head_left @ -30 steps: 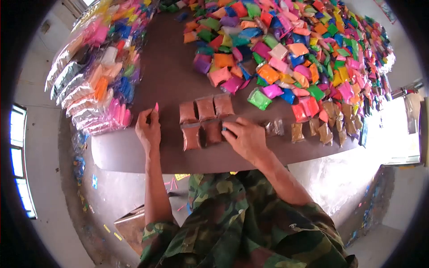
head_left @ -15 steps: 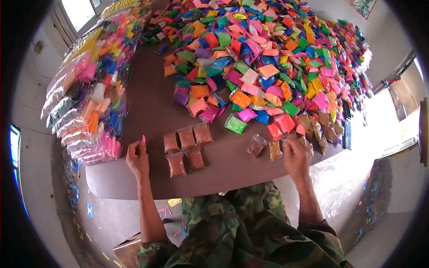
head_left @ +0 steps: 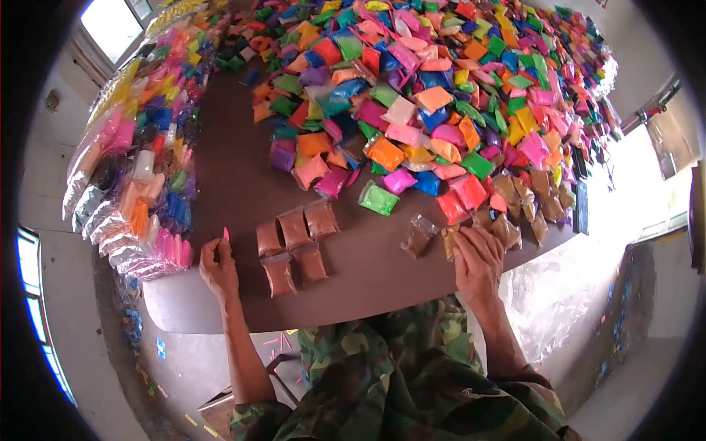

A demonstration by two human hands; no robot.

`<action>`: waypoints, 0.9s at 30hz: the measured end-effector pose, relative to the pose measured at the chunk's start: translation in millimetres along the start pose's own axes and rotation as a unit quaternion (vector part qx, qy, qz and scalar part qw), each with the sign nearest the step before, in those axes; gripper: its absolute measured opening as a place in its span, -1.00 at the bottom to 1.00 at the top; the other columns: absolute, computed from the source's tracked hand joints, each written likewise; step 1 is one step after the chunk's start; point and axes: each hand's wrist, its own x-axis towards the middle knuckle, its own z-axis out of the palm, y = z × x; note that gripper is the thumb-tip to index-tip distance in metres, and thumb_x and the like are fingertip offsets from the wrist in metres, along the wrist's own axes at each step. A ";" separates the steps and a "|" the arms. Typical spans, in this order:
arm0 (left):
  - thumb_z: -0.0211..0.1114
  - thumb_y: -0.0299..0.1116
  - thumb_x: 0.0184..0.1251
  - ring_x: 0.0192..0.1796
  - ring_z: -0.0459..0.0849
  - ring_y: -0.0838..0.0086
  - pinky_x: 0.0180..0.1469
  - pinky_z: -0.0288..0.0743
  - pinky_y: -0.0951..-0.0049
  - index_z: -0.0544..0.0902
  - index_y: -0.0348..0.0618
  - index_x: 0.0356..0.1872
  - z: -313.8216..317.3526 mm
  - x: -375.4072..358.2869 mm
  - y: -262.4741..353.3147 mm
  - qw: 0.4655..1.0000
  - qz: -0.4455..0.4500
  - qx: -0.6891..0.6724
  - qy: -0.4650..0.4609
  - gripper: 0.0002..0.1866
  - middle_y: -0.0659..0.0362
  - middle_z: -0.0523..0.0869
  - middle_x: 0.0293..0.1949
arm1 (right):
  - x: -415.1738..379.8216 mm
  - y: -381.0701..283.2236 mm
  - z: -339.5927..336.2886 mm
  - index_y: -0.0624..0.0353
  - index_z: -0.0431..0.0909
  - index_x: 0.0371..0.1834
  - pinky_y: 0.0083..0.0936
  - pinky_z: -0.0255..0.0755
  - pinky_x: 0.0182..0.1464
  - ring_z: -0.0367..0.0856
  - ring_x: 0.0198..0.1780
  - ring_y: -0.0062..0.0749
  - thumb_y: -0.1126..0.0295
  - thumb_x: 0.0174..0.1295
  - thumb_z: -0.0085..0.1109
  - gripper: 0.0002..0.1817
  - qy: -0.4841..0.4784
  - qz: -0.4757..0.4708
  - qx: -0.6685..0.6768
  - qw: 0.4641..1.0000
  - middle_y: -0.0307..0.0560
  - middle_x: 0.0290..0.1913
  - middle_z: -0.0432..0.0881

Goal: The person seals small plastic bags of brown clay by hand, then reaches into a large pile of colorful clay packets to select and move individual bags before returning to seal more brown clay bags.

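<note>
At the table's left front, my left hand [head_left: 219, 273] is closed in a pinch on a small pink pointed piece [head_left: 226, 234], whose tip sticks up above the fingers. To its right lie several reddish-brown packets [head_left: 296, 229] in two rows, flat on the table. My right hand [head_left: 479, 266] is over the table's right front, its fingers closed on a light brown packet [head_left: 448, 242] that they partly cover. Just left of that packet is a dark brown packet [head_left: 419, 237] in clear wrap. More brown packets [head_left: 506, 231] lie beyond the right hand's knuckles.
A large heap of colourful packets [head_left: 412, 110] fills the back and right of the dark table [head_left: 353, 283]. Stacked clear bags of coloured pieces [head_left: 140, 191] line the left edge. A green packet [head_left: 378, 198] lies at the heap's front. Pink scraps [head_left: 278, 340] are on the floor.
My right hand has come down and left onto the light brown packet. My left hand keeps its pinch on the pink piece. The whole view has shifted slightly.
</note>
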 end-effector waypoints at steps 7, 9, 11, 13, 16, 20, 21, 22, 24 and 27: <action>0.39 -0.27 0.56 -0.42 0.55 0.63 -0.39 0.45 0.56 0.74 -0.19 -0.11 2.8 4.8 -20.8 0.998 0.008 -0.054 -0.015 -0.81 0.28 0.68 -0.35 | 7.3 15.9 -14.2 0.28 0.76 0.07 -0.03 0.41 0.41 0.63 0.33 0.00 0.59 0.23 0.25 -0.66 0.026 0.018 -0.012 0.999 0.03 0.18 0.73; 0.38 -0.28 0.56 -0.41 0.56 0.64 -0.39 0.45 0.56 0.74 -0.20 -0.10 3.3 4.2 -21.7 0.999 -0.003 -0.047 -0.012 -0.82 0.27 0.68 -0.34 | 9.2 -4.4 -10.8 0.25 0.75 0.11 -0.02 0.41 0.41 0.62 0.33 0.01 0.56 0.23 0.28 -0.65 0.017 -0.005 0.033 0.999 0.03 0.25 0.69; 0.38 -0.29 0.57 -0.41 0.56 0.64 -0.39 0.45 0.57 0.74 -0.20 -0.09 4.2 5.9 -20.4 0.999 -0.004 -0.039 -0.008 -0.82 0.27 0.68 -0.33 | 12.6 -30.4 -4.6 0.22 0.72 0.19 -0.02 0.42 0.42 0.59 0.37 0.07 0.48 0.25 0.35 -0.59 -0.036 -0.019 0.066 0.997 0.05 0.32 0.65; 0.38 -0.29 0.57 -0.40 0.56 0.64 -0.39 0.45 0.57 0.74 -0.21 -0.08 2.5 4.7 -22.6 1.000 -0.001 -0.029 -0.004 -0.82 0.25 0.69 -0.33 | 14.6 -43.8 6.1 0.18 0.66 0.30 0.00 0.39 0.45 0.54 0.42 0.09 0.37 0.28 0.40 -0.50 -0.085 -0.032 0.086 0.992 0.07 0.42 0.57; 0.38 -0.28 0.57 -0.41 0.55 0.64 -0.38 0.45 0.57 0.74 -0.23 -0.08 6.3 5.4 -27.0 0.998 0.031 -0.053 0.010 -0.80 0.24 0.69 -0.33 | 16.3 -47.5 20.7 0.13 0.52 0.47 0.04 0.30 0.50 0.44 0.51 0.08 0.16 0.32 0.42 -0.33 -0.142 -0.043 0.084 0.985 0.09 0.55 0.43; 0.39 -0.27 0.56 -0.43 0.54 0.63 -0.38 0.44 0.57 0.74 -0.24 -0.08 3.1 4.2 -21.6 0.999 0.008 -0.034 -0.006 -0.78 0.25 0.68 -0.36 | 17.8 -50.4 24.9 0.16 0.44 0.54 0.09 0.23 0.53 0.39 0.54 0.10 0.00 0.36 0.38 -0.24 -0.174 -0.047 0.069 0.981 0.13 0.59 0.36; 0.39 -0.27 0.56 -0.44 0.54 0.63 -0.39 0.43 0.57 0.74 -0.24 -0.08 3.7 4.6 -20.4 1.000 0.008 -0.028 -0.006 -0.78 0.26 0.67 -0.36 | 19.8 -50.2 25.2 0.18 0.44 0.54 0.10 0.23 0.53 0.39 0.54 0.11 -0.02 0.36 0.37 -0.23 -0.176 -0.044 0.068 0.981 0.14 0.59 0.36; 0.39 -0.27 0.56 -0.44 0.54 0.63 -0.39 0.42 0.57 0.74 -0.24 -0.08 3.7 4.1 -20.0 1.000 0.008 -0.023 -0.005 -0.78 0.26 0.67 -0.37 | 21.3 -50.3 28.2 0.19 0.44 0.53 0.10 0.22 0.53 0.38 0.55 0.11 -0.01 0.36 0.37 -0.23 -0.175 -0.046 0.063 0.981 0.14 0.59 0.36; 0.38 -0.27 0.56 -0.45 0.54 0.63 -0.39 0.42 0.56 0.74 -0.24 -0.08 6.5 5.1 -28.4 0.999 0.013 -0.034 -0.002 -0.78 0.26 0.68 -0.36 | 25.8 -51.4 35.3 0.22 0.44 0.52 0.10 0.22 0.53 0.37 0.55 0.12 -0.01 0.36 0.37 -0.23 -0.168 -0.053 0.053 0.983 0.14 0.59 0.36; 0.38 -0.27 0.56 -0.45 0.54 0.62 -0.39 0.42 0.55 0.74 -0.23 -0.08 3.0 6.8 -30.2 0.999 0.019 -0.046 -0.009 -0.79 0.26 0.69 -0.36 | 24.5 -51.8 29.1 0.20 0.46 0.49 0.11 0.21 0.54 0.34 0.57 0.04 -0.01 0.32 0.39 -0.23 -0.169 -0.068 0.044 0.982 0.13 0.57 0.37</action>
